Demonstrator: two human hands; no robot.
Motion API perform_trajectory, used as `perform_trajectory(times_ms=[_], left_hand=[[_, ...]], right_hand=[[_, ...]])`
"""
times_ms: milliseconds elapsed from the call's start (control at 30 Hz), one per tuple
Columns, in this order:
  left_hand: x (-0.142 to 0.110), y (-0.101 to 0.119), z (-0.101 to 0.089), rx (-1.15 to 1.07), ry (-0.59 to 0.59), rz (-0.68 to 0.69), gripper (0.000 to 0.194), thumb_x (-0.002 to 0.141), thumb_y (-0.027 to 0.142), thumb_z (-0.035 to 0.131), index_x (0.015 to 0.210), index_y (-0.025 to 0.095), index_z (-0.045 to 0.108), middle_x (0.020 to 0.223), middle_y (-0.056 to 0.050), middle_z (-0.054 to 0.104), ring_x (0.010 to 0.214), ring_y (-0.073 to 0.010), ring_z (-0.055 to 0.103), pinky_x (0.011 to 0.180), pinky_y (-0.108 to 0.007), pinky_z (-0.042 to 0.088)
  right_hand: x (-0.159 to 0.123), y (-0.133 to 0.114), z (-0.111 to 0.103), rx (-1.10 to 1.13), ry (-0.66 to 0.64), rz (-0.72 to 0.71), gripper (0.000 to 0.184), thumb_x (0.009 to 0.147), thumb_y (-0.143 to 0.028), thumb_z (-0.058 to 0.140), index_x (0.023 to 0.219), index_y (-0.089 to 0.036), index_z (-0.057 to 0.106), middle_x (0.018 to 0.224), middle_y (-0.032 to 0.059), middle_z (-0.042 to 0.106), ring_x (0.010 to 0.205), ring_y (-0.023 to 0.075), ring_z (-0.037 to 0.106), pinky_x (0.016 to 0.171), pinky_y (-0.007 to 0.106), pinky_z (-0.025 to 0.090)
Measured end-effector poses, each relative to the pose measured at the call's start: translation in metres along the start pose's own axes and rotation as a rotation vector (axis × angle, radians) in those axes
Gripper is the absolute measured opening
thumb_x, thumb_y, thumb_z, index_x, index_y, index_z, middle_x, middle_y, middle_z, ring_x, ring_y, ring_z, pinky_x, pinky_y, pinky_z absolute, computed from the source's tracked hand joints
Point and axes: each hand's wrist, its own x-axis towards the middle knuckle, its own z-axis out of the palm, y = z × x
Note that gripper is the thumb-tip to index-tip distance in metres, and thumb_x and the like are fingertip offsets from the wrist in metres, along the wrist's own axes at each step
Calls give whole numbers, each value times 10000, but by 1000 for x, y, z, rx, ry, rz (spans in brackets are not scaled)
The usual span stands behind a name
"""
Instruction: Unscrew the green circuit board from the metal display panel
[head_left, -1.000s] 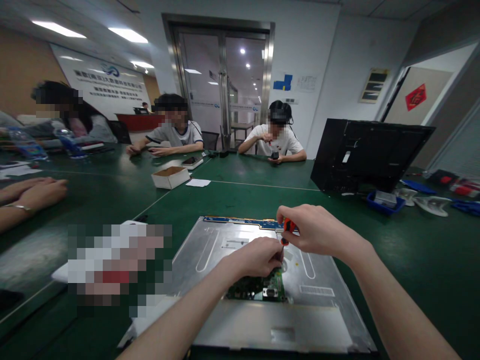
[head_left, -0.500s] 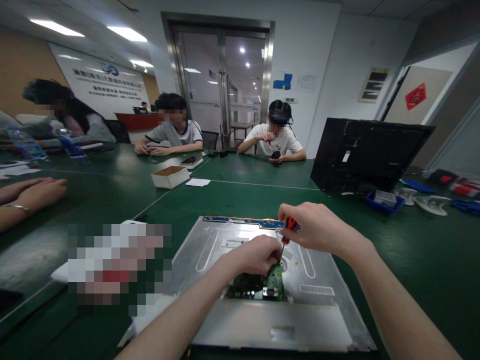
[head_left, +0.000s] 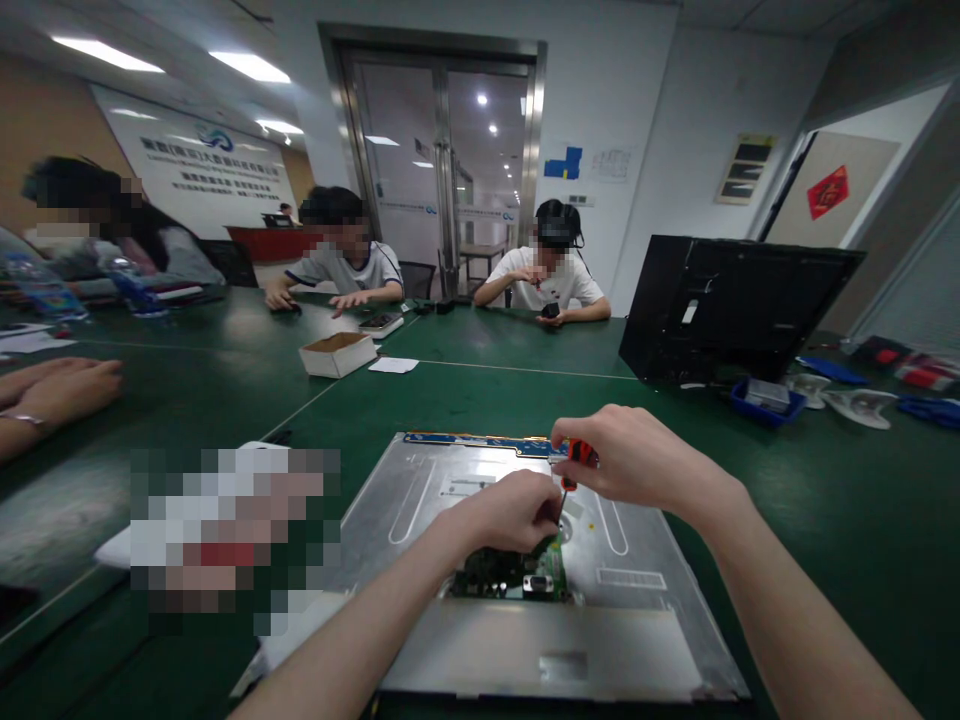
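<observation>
Screwdriver, one, red and black: above the far right part of the circuit board, handle up, shaft leaning slightly right at the top. Tip contact hidden by the fingers.

Right hand: grasping the handle between thumb and fingers. Good practice, as judged: downward pressure in line with the shaft, small even turns, the blade square to whatever it meets.

Left hand: fingertips drawn together beside the lower shaft; what they pinch, if anything, cannot be told. Best used as a light guide against slipping, with no weight on the board's components.

Metal panel: flat beneath the board, a blue strip along its far edge.

Green table: under the panel; black monitor far right, open box far left.
</observation>
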Motion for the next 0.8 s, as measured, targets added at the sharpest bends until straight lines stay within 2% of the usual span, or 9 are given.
perform_trajectory(times_ms=[100, 233, 433, 700, 800], left_hand=[[1, 0, 2, 14, 7, 4, 119, 801, 51, 691, 794, 168, 710, 816, -49, 756, 750, -219, 679, 672, -277, 455], [2, 0, 6, 34, 17, 14, 107, 821, 56, 686, 824, 160, 711, 857, -63, 761, 765, -227, 682, 683, -288, 458], [2, -1, 7, 49, 23, 3, 123, 828, 52, 682, 802, 172, 687, 821, -51, 741, 756, -228, 675, 668, -286, 448], [2, -1, 6, 38, 9, 13, 115, 850, 48, 680, 852, 162, 699, 862, -50, 759, 765, -214, 676, 660, -278, 435], [2, -1, 5, 36, 3, 11, 140, 831, 35, 677, 802, 172, 695, 838, -40, 756, 764, -215, 681, 666, -277, 443]], right_hand=[[0, -1, -1, 32, -24, -27, 214, 950, -194, 686, 1155, -247, 714, 925, 51, 795, 834, 230, 726, 619, 289, 304], [-2, 0, -2, 91, -28, -53, 339, 884, -129, 686, 1207, -231, 656, 961, 42, 782, 849, 214, 705, 644, 279, 333], [-2, 1, -2, 79, -15, -50, 254, 888, -139, 674, 1125, -229, 668, 964, 42, 781, 839, 210, 697, 639, 282, 322], [-3, 0, -2, 75, -23, -50, 258, 885, -145, 677, 1128, -228, 684, 973, 51, 795, 849, 224, 716, 634, 285, 318], [-2, -2, -1, 48, -20, -29, 240, 892, -152, 680, 1120, -224, 683, 965, 55, 797, 842, 226, 717, 627, 290, 308]])
